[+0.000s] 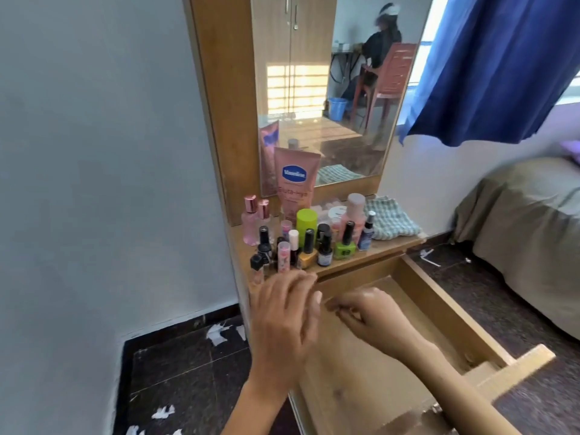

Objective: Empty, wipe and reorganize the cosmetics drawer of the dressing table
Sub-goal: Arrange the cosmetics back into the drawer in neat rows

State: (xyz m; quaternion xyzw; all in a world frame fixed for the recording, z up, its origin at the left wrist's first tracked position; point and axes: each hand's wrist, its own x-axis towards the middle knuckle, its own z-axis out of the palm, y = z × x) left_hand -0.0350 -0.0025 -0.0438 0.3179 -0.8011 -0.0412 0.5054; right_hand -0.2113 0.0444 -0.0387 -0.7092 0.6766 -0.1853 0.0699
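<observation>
- Bedroom corner, head view: wooden dressing table (392, 246) against a grey wall, mirror (329, 89) above it, blue curtain (502, 67) and a bed (527, 221) to our right, dark floor with white scraps on it.
- Drawer (445, 306) is pulled well out below the tabletop. What we can see of its floor is bare wood, so we judge the emptying step is about done.
- Cosmetics are packed upright on the tabletop's left half: Vaseline tube (296, 183) leaning on the mirror, pink bottles (251, 224), lime-capped jar (307, 219), a front row of nail polish bottles (314, 249). Likely parked there to free the drawer for wiping.
- Checked cloth (392, 221) lies bunched at the tabletop's right end, apart from the bottles. Neither hand touches it, so wiping looks not yet started.
- Left hand (282, 321) hovers at the table's front edge just below the bottle row, fingers straight and close together, holding nothing we can see.
- Right hand (367, 315) is over the drawer's back left corner, fingers curled with the tips bunched as if pinching. What it holds, if anything, is too small to tell, possibly a last bit of debris.
</observation>
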